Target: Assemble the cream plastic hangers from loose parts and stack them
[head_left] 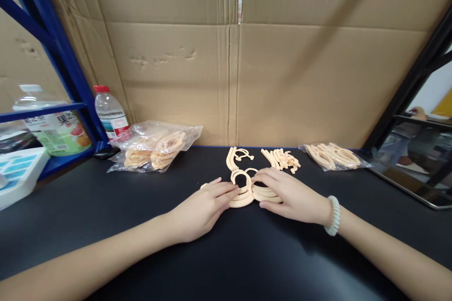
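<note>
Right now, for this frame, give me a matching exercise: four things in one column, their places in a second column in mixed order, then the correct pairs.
Things:
1. red-capped water bottle
2. white bead bracelet
3. nested curved pieces
4. bulging clear bag

Places:
A. on the right wrist
B. on the black table left of the middle, by the cardboard wall
C. under the fingertips of the left hand and right hand
D. beside the blue rack post

Pairs: 1-D, 2-A, 3-C, 4-B

left hand (205,207) flat, palm down, right hand (287,195) flat, forearms converging
</note>
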`<state>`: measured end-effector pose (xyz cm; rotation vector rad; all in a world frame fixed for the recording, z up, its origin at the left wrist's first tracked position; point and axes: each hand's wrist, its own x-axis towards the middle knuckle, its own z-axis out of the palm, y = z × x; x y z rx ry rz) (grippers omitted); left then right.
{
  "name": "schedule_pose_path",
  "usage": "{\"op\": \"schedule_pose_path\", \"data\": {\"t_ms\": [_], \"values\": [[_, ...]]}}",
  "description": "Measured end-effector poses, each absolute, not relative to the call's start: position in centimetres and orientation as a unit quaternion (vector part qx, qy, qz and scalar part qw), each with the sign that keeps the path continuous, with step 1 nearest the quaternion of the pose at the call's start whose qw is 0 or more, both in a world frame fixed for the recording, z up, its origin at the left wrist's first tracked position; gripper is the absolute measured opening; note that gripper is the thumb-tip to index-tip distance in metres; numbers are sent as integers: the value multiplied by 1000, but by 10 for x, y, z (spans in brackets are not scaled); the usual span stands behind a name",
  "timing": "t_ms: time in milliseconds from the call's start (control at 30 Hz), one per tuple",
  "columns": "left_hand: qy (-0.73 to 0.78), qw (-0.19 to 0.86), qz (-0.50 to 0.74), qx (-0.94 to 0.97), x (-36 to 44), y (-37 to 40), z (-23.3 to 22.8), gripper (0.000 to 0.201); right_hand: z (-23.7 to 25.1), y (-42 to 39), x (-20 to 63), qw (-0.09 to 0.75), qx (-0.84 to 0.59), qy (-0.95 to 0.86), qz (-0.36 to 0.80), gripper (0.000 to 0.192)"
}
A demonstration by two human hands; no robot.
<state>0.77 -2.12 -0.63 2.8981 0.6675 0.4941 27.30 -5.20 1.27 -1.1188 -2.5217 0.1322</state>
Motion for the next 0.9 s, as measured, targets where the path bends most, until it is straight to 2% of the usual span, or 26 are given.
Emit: {"op": "schedule_pose_path", "data": {"t_ms": [167, 400, 700, 900], "values": [[221, 62, 163, 960, 9, -21, -5, 42, 8, -48, 273, 161, -387, -907, 36, 51], [220, 61, 178, 957, 9, -21, -7, 42, 5, -39, 271, 152, -393, -906, -31, 47], [227, 65, 165, 958, 9, -21, -6, 43, 4, -42, 272, 164, -419, -892, -45, 38], [224, 52, 166, 959, 10, -21, -6, 40, 13, -45, 279, 183, -434, -882, -6, 56]]}}
